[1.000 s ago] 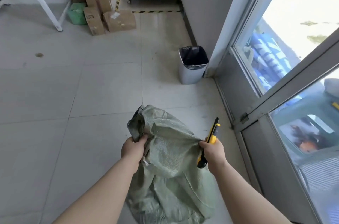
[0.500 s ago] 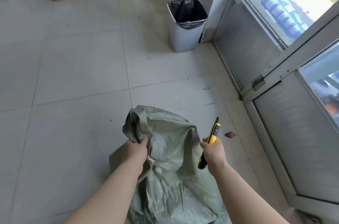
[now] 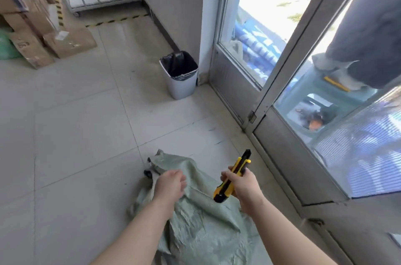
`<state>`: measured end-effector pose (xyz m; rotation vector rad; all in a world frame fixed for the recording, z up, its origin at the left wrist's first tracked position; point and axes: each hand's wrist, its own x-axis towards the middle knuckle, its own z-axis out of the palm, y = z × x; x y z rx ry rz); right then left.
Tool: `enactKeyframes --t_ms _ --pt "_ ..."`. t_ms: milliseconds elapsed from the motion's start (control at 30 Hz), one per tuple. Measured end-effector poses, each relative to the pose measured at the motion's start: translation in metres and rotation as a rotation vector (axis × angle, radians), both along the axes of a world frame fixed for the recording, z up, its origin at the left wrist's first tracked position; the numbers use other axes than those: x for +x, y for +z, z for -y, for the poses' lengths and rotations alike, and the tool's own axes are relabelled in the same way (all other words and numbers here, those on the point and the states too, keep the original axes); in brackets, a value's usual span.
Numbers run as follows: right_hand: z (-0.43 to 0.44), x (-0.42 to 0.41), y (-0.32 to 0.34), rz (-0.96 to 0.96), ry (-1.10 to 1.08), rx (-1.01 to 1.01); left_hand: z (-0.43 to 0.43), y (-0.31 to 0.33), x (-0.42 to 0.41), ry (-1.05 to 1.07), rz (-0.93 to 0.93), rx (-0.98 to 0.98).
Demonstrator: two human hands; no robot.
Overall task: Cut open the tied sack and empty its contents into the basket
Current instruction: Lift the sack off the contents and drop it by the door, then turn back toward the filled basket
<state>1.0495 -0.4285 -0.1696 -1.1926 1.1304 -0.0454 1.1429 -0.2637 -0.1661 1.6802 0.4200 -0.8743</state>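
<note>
At the bottom centre of the frame, the sack (image 3: 201, 217) lies on the floor (image 3: 71, 141) under your hands. Above it, mid-frame, the bin (image 3: 181, 82) stands beside the door (image 3: 288, 99) on the right. Boxes (image 3: 43, 34) are stacked at upper left.

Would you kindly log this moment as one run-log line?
left hand: on sack, grip unclear | right hand: holding knife | sack: on floor
</note>
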Motion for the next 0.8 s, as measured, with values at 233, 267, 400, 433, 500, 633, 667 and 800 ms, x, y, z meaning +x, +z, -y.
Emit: enactKeyframes --t_ms 233,267,400,433,500,633,667,800 --pt "0.018 -0.097 0.145 0.079 -0.226 -0.05 0.049 0.15 -0.057 -0.294 0.095 -0.079" --pt "0.02 -0.117 0.162 0.099 -0.266 -0.06 0.059 0.164 -0.071 -0.341 0.11 -0.094" --pt "0.026 -0.215 0.217 0.126 -0.446 -0.08 0.097 0.214 -0.142 -0.522 0.122 -0.159" --pt "0.027 -0.242 0.228 0.123 -0.494 -0.086 0.106 0.225 -0.163 -0.568 0.118 -0.178" --pt "0.027 -0.298 0.249 0.13 -0.61 -0.108 0.125 0.244 -0.208 -0.669 0.111 -0.22" --pt "0.018 -0.416 0.277 0.138 -0.82 -0.164 0.156 0.275 -0.313 -0.89 0.115 -0.295" --pt "0.014 -0.446 0.281 0.141 -0.869 -0.174 0.162 0.281 -0.342 -0.951 0.118 -0.308" --pt "-0.014 -0.567 0.294 0.145 -1.068 -0.191 0.172 0.301 -0.463 -1.189 0.15 -0.348"
